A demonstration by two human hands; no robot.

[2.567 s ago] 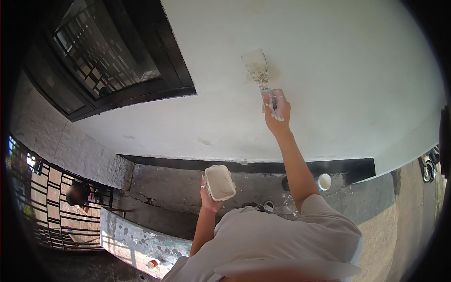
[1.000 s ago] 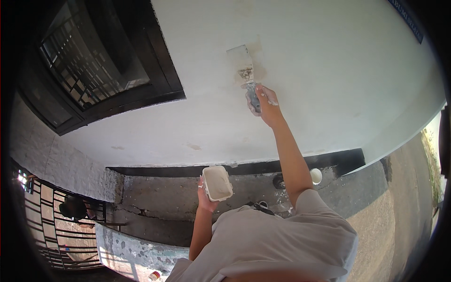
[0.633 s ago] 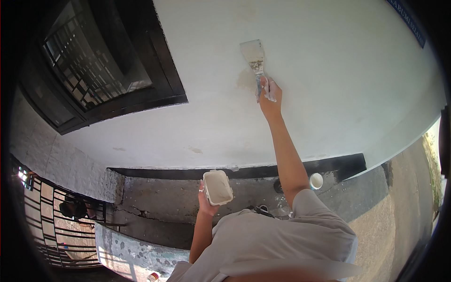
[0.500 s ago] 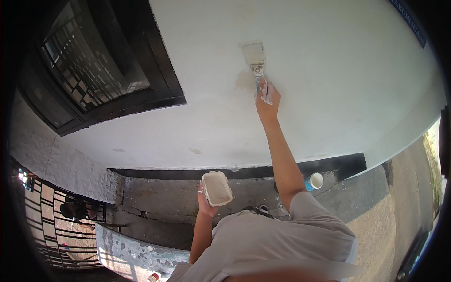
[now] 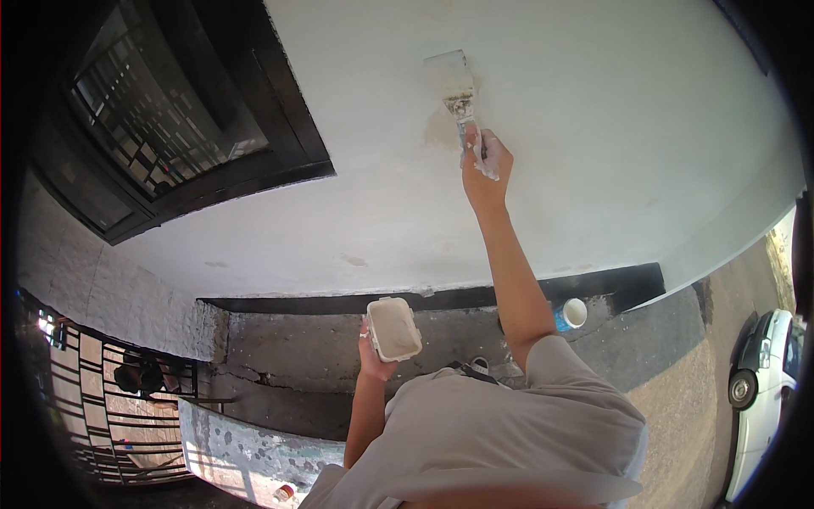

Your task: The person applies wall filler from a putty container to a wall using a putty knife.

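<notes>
My right hand point(image 5: 486, 168) is wrapped round the handle of a putty knife point(image 5: 459, 81), whose wide blade lies against the white wall point(image 5: 577, 144). White paste is smeared over its fingers. A beige damp-looking patch point(image 5: 439, 129) marks the wall just left of the handle. Lower down, my left hand point(image 5: 373, 360) grips a rectangular plastic tub point(image 5: 394, 329) from its left side. Pale putty covers the inside of the tub, and its open top faces up. Some white smears show on the left fingers too.
A dark-framed window point(image 5: 297, 144) is set in the wall at left. On the concrete floor, a blue-and-white can point(image 5: 573, 314) stands beside my right forearm. A low ledge point(image 5: 254, 450) and metal railing point(image 5: 140, 428) lie at lower left, with a person point(image 5: 140, 377) beyond. A white car point(image 5: 763, 382) is at far right.
The putty knife and my right hand have moved slightly up the wall, and the blade has tilted. My left hand keeps hold of the tub. The white car has come into view at right.
</notes>
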